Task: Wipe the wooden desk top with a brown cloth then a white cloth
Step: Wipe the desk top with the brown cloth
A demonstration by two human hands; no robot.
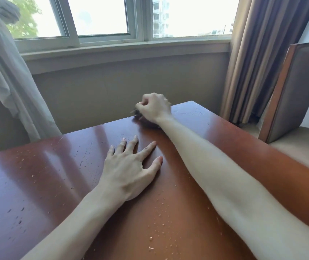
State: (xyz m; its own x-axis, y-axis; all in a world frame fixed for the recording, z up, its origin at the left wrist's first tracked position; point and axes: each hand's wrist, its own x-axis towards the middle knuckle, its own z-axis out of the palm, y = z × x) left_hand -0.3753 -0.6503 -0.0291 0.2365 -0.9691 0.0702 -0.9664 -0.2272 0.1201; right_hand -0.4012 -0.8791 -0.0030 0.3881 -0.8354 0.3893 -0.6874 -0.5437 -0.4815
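The glossy reddish wooden desk top (46,181) fills the lower part of the view, speckled with water drops and pale crumbs. My right hand (154,106) reaches to the desk's far edge and grips a bunched brown cloth (150,124), which is mostly hidden under my fist and wrist. My left hand (131,166) rests flat on the middle of the desk with fingers spread. No white cloth is visible.
A window and sill (112,51) lie beyond the desk. A pale sheer curtain (9,81) hangs at the left and a brown curtain (258,59) at the right. A framed panel (296,91) leans on a beige ledge right of the desk.
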